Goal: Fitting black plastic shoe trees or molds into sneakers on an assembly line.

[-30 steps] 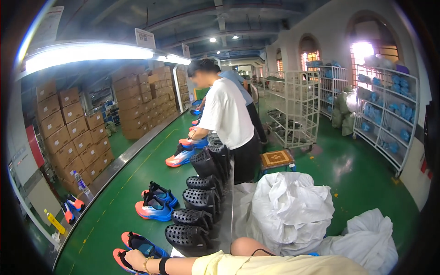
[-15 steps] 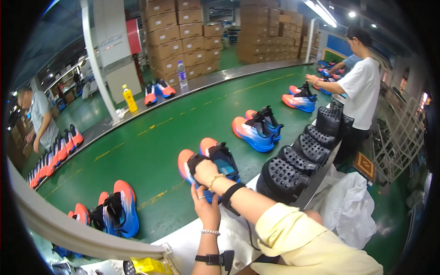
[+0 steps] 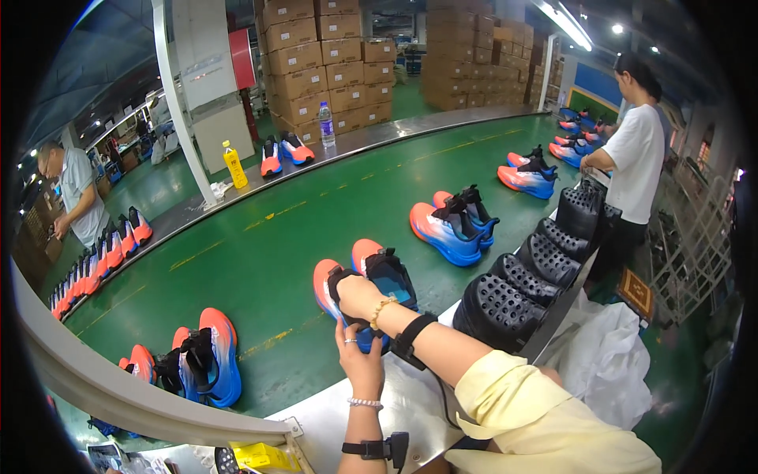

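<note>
The right hand (image 3: 359,299) lies over the opening of a coral-and-blue shoe (image 3: 324,278), its fingertips hidden; the left hand (image 3: 362,367) touches the shoe's near end. A matching shoe (image 3: 366,253) sits just beside it on the green surface (image 3: 260,253). Black perforated clogs (image 3: 496,306) line the near edge, rightward. The far ledge (image 3: 418,125) holds 2 more shoes (image 3: 296,148), a yellow bottle (image 3: 234,167) and a clear bottle (image 3: 326,126). At right stands 1 white-shirted co-worker (image 3: 636,162).

green floor (image 3: 408,99) | brown carton stacks (image 3: 296,61) | pale pillar (image 3: 199,47), red panel (image 3: 242,60) beside | lit tube light (image 3: 567,27) overhead
</note>
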Demonstrator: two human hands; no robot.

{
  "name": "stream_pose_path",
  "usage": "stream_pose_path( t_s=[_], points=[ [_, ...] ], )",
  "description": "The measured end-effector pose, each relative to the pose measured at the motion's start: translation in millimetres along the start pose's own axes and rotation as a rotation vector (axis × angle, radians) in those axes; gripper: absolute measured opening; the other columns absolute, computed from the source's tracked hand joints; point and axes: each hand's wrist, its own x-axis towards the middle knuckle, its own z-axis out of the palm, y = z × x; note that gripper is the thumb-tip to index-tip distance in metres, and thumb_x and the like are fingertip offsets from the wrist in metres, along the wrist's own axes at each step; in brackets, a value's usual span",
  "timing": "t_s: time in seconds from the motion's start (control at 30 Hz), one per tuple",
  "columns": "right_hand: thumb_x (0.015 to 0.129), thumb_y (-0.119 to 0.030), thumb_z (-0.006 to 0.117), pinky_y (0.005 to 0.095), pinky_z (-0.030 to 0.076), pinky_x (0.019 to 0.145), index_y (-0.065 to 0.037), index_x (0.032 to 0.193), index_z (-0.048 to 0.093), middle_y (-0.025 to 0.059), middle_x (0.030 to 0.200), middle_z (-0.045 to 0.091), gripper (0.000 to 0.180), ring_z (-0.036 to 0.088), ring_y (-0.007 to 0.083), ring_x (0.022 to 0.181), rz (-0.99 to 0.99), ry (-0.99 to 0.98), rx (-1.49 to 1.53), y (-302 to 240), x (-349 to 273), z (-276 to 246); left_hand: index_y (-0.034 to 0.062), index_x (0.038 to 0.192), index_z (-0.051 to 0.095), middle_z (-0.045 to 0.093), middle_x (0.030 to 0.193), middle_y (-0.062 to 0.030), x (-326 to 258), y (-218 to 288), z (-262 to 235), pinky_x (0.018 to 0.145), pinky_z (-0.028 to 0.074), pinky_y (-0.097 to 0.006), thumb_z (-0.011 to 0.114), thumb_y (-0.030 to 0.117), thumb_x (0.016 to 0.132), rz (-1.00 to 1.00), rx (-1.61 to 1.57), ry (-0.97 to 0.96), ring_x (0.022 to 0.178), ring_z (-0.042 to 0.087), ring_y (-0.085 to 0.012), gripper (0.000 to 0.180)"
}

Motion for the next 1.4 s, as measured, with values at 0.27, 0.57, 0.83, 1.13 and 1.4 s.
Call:
stream_pose_path(
  t_s=[0.27, 0.57, 0.83, 1.13, 1.4],
  points=[
    [0.083, -0.023, 0.065, 0.0425, 0.052, 0.071, 0.000, 0.088, 0.067, 0.0179, 0.075, 0.067, 0.024, 0.066, 0.0344, 0.074, -0.210, -0.173, 0.192, -18, -38, -118, 0.0061, 0.112, 0.056, 0.038, 0.148, -0.0162, 12, -27, -5, 0.100, 0.042, -0.044, 0.070, 0.004, 0.077, 0.056, -0.095, 0.019, 0.131, 0.045, -0.0335, 0.038],
    [0.089, -0.033, 0.062, 0.0366, 0.051, 0.067, 0.000, 0.092, 0.066, 0.0154, 0.075, 0.069, 0.033, 0.067, 0.0297, 0.072, 0.070, 0.070, 0.122, 50, -212, -363, 0.0016, 0.131, 0.041, 0.047, 0.139, -0.0190, 68, -30, -21, 0.103, 0.041, -0.039, 0.072, 0.010, 0.081, -0.020, -0.300, 0.157, 0.125, 0.048, -0.0276, 0.060],
    [0.088, -0.023, 0.063, 0.0296, 0.047, 0.059, -0.001, 0.088, 0.065, 0.0099, 0.067, 0.066, 0.022, 0.065, 0.0182, 0.062, 0.458, 0.707, 0.072, 235, -301, -350, 0.0050, 0.129, 0.055, 0.066, 0.113, -0.0106, 142, -76, 5, 0.093, 0.050, -0.035, 0.082, 0.011, 0.067, 0.093, 0.110, -0.321, 0.104, 0.064, -0.0228, 0.068],
    [0.088, -0.023, 0.065, 0.0386, 0.048, 0.086, -0.003, 0.111, 0.058, 0.0158, 0.110, 0.060, 0.032, 0.060, 0.0334, 0.102, 0.487, 0.852, -0.147, 298, -317, -276, 0.0149, 0.114, 0.064, 0.070, 0.102, -0.0183, 122, -11, 9, 0.085, 0.053, -0.045, 0.081, 0.032, 0.068, -0.044, 0.678, -0.083, 0.097, 0.066, -0.0390, 0.051],
    [0.073, -0.026, 0.078, 0.0415, 0.046, 0.094, -0.004, 0.122, 0.050, 0.0226, 0.113, 0.060, 0.060, 0.058, 0.0379, 0.109, 0.479, 0.632, 0.094, 329, -323, -275, 0.0058, 0.111, 0.067, 0.069, 0.105, -0.0200, 140, -64, -34, 0.090, 0.052, -0.043, 0.082, 0.017, 0.065, -0.001, 0.538, -0.294, 0.101, 0.066, -0.0366, 0.050]
  ],
)
